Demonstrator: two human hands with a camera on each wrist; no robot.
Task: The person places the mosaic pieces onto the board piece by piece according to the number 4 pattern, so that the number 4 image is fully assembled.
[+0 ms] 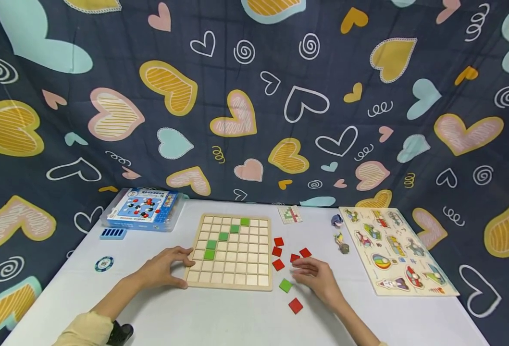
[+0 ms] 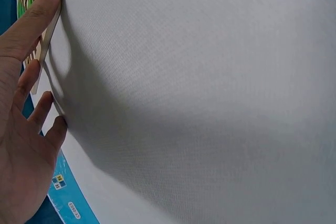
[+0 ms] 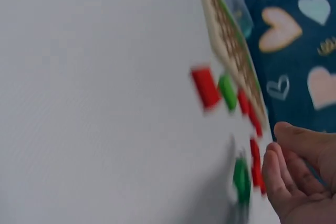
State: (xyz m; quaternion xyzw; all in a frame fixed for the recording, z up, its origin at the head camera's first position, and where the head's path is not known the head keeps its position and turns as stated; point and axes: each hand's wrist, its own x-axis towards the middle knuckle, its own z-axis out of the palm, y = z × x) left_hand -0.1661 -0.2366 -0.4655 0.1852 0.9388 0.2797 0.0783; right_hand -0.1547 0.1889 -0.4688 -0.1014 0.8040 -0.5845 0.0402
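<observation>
A wooden grid board (image 1: 236, 289) lies flat on the white table, with several green square tiles (image 1: 223, 236) in a roughly diagonal line of its cells. My left hand (image 1: 164, 267) touches its left side, thumb at the near left corner and index finger farther up the edge. Right of the board, my right hand (image 1: 316, 279) hovers beside loose red tiles (image 1: 278, 264), its fingers loosely bent and nothing visible between them. A loose green tile (image 1: 285, 285) and a red tile (image 1: 295, 306) lie nearer me. In the right wrist view, a blurred green piece (image 3: 241, 179) shows below the fingertips.
Behind the board lies a small pattern card (image 1: 290, 215). A picture puzzle board (image 1: 399, 252) and small figurines (image 1: 341, 244) occupy the right side. At left are a boxed kit (image 1: 143, 210), a blue slotted piece (image 1: 113, 234) and a round chip (image 1: 104, 264).
</observation>
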